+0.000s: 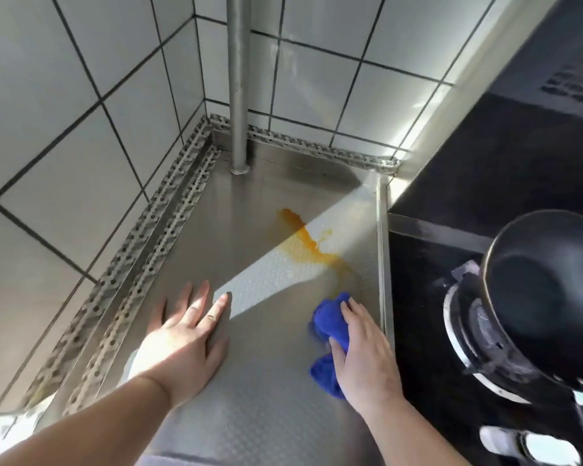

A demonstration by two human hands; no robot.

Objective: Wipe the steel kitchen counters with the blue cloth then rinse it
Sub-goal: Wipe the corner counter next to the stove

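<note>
A textured steel counter (249,381) fills the corner between two tiled walls. An orange spill (308,242) streaks across its middle, partly in a band of sunlight. My right hand (364,354) presses a bunched blue cloth (329,327) onto the counter near its right edge, just below the lower end of the spill. The cloth sticks out past my fingertips and under my thumb. My left hand (186,334) lies flat on the counter to the left, fingers spread, holding nothing.
A steel pipe (238,82) stands upright in the back corner. Perforated metal strips (155,216) run along the foot of both walls. To the right sits a black stove top (451,203) with a dark wok (546,284) on a burner.
</note>
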